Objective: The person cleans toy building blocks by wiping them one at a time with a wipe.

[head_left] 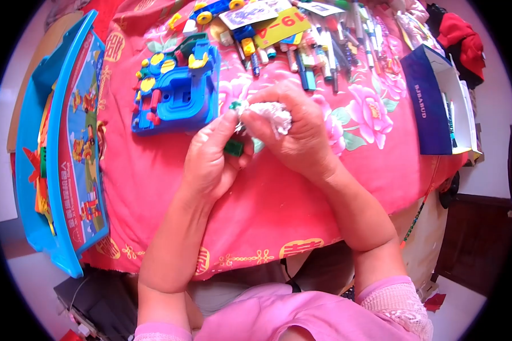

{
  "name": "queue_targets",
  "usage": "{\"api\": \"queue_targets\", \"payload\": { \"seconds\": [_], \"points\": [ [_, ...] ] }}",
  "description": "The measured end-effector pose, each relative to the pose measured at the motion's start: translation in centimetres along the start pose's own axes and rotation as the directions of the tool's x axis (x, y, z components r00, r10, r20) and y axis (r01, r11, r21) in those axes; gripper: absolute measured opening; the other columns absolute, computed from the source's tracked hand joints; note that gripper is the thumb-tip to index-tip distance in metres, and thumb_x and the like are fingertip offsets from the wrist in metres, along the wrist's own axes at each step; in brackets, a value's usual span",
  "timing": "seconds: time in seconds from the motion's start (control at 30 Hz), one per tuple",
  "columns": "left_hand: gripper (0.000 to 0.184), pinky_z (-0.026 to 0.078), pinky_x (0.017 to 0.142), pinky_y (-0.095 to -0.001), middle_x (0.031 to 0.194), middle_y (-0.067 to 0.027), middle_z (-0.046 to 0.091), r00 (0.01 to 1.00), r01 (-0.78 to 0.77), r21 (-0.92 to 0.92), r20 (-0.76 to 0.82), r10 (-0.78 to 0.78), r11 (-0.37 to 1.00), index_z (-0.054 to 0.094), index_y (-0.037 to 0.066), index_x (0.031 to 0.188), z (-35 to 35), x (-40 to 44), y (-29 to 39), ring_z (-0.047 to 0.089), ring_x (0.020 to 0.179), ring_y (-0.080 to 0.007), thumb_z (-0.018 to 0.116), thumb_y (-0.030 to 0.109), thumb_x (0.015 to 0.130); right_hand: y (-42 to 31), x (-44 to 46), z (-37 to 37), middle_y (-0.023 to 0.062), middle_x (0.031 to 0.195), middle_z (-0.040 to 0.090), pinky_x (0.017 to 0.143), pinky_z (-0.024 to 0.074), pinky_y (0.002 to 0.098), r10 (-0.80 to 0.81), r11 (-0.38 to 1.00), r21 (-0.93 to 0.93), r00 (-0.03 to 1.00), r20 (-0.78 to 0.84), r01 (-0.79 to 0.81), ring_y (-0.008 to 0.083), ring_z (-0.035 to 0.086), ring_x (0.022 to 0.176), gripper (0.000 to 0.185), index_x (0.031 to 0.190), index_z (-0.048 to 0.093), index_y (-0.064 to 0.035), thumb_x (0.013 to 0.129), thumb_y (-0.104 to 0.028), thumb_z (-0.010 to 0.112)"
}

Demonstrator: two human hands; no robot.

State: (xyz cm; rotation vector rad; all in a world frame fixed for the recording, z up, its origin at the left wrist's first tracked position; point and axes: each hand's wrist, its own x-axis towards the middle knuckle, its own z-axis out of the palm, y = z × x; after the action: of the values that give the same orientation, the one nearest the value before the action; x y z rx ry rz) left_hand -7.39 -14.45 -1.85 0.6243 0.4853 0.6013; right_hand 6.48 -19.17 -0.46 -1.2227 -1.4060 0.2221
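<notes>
Both hands meet above the red floral cloth (pixel 256 199), near the middle of the view. My left hand (pixel 213 153) is closed around a small dark green piece (pixel 234 148), whose end shows between the fingers. My right hand (pixel 296 125) grips a crumpled white tissue or cloth (pixel 272 116). Its fingertips touch my left thumb, and a bit of green shows where they meet. Just left of the hands stands a blue plastic toy base (pixel 182 96) with yellow, red and green parts.
Many pens and markers (pixel 335 51) lie at the back, beside a yellow card (pixel 283 27) and a toy vehicle (pixel 216 8). A blue bin (pixel 57 148) holding toy parts stands at the left edge. An open dark blue box (pixel 426 105) is at the right.
</notes>
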Motion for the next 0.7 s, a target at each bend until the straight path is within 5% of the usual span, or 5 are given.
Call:
{"api": "queue_targets", "payload": {
  "seconds": [0.07, 0.13, 0.27, 0.4, 0.7],
  "points": [
    [0.02, 0.041, 0.045, -0.0202, 0.078, -0.0025, 0.058, 1.0, 0.009, -0.019, -0.01, -0.009, 1.0, 0.056, 0.006, 0.092, 0.1, -0.1, 0.1, 0.054, 0.06, -0.01, 0.051, 0.026, 0.089, 0.1, -0.2, 0.1, 0.0105, 0.076, 0.056, 0.059, 0.0461, 0.0336, 0.017, 1.0, 0.002, 1.0, 0.009, -0.017, 0.0274, 0.057, 0.07, 0.021, 0.085, 0.056, -0.0051, 0.069, -0.009, 0.069],
    [0.017, 0.042, 0.046, -0.0201, 0.075, -0.0028, 0.058, 0.999, 0.014, -0.075, -0.049, -0.017, 0.997, 0.056, 0.006, 0.092, 0.3, 0.1, 0.1, 0.055, 0.06, -0.0112, 0.053, 0.022, 0.088, -0.4, -0.2, -0.3, 0.0085, 0.078, 0.058, 0.063, 0.045, 0.03, 0.035, 0.996, -0.079, 0.998, 0.049, -0.031, 0.0198, 0.057, 0.071, 0.021, 0.087, 0.056, -0.0031, 0.07, -0.002, 0.069],
    [0.011, 0.045, 0.048, -0.0184, 0.077, -0.0009, 0.059, 0.997, 0.066, -0.177, -0.036, -0.074, 0.982, 0.054, 0.008, 0.094, -0.5, 0.2, 0.3, 0.057, 0.062, -0.0096, 0.058, 0.013, 0.085, -0.8, 0.0, -0.2, 0.0107, 0.075, 0.053, 0.056, 0.0454, 0.0368, -0.009, 0.996, -0.091, 0.999, 0.032, 0.012, 0.03, 0.056, 0.069, 0.021, 0.085, 0.055, -0.0073, 0.068, -0.008, 0.067],
    [0.011, 0.049, 0.062, -0.0204, 0.082, -0.0007, 0.06, 0.994, 0.084, -0.232, -0.042, -0.096, 0.969, 0.053, 0.009, 0.096, -0.2, 0.3, 0.4, 0.058, 0.071, -0.0099, 0.056, 0.009, 0.085, -1.3, 0.1, -0.3, 0.0097, 0.077, 0.055, 0.056, 0.0462, 0.0353, -0.09, 0.987, -0.13, 0.996, 0.017, 0.091, 0.0286, 0.057, 0.07, 0.019, 0.085, 0.056, -0.0079, 0.069, -0.008, 0.066],
    [0.013, 0.042, 0.039, -0.0156, 0.071, 0.0002, 0.058, 0.999, 0.019, -0.058, -0.027, -0.021, 0.998, 0.055, 0.01, 0.091, -1.1, 1.2, 0.1, 0.054, 0.053, -0.0078, 0.052, 0.022, 0.088, 0.0, -1.2, 1.3, 0.0114, 0.078, 0.057, 0.058, 0.0466, 0.0381, -0.084, 0.982, -0.176, 0.994, -0.075, 0.069, 0.0312, 0.058, 0.07, 0.017, 0.086, 0.056, -0.0078, 0.073, -0.016, 0.063]
  ]
}}
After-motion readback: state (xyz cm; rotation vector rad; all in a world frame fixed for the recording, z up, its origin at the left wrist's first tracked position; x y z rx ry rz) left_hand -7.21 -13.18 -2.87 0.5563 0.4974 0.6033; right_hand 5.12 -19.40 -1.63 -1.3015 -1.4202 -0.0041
